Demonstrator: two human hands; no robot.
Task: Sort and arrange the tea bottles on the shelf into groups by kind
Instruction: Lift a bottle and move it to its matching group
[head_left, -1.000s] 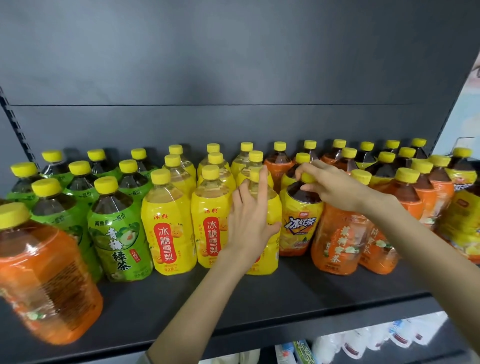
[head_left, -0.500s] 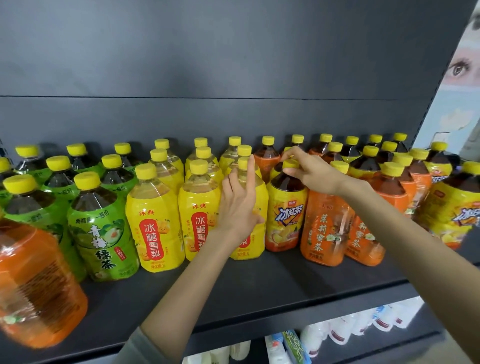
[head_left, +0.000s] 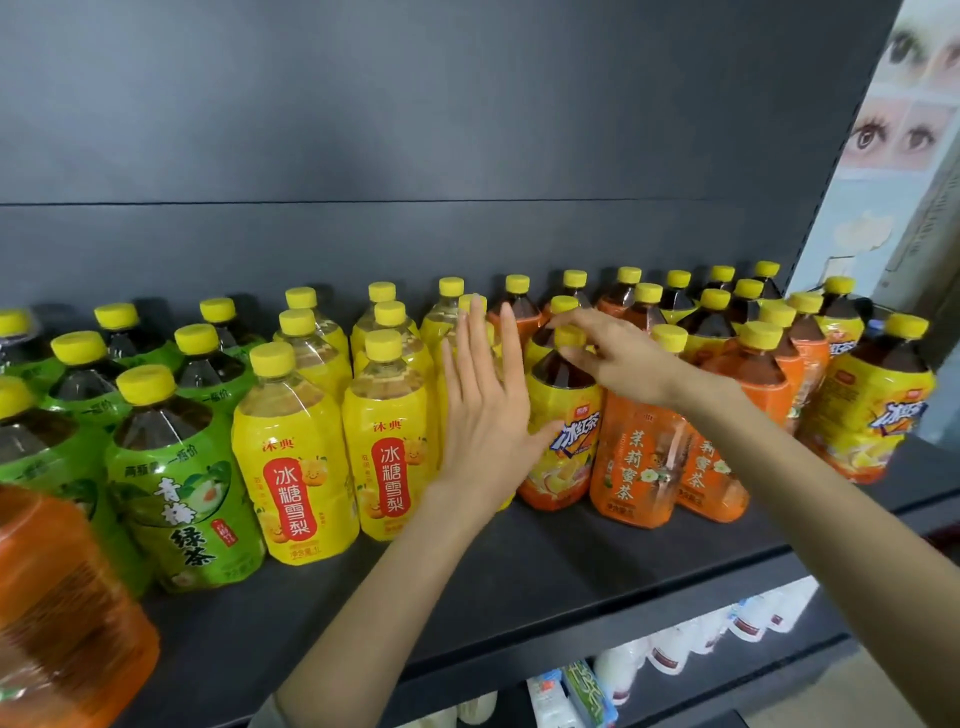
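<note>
Yellow-capped tea bottles stand in rows on a dark shelf (head_left: 519, 582): green-label bottles (head_left: 182, 493) at left, yellow pear-drink bottles (head_left: 293, 467) in the middle, orange jasmine-tea bottles (head_left: 634, 457) to the right. One iced black tea bottle (head_left: 563, 431) with a yellow-orange label stands between the yellow and orange groups. My right hand (head_left: 613, 353) grips its neck and cap from above. My left hand (head_left: 485, 410) lies flat, fingers spread, against the front yellow bottle just left of it, which it mostly hides. More iced black tea bottles (head_left: 872, 415) stand at far right.
A blurred orange bottle (head_left: 57, 613) looms at the near left edge. The shelf's front strip in front of the bottles is bare. White bottles (head_left: 675, 644) and small cartons sit on the shelf below. A poster (head_left: 893, 130) hangs beyond the shelf's right end.
The view has shifted slightly; both hands stay at the same bottles. My left hand's fingers have straightened and spread flatter against the yellow bottle.
</note>
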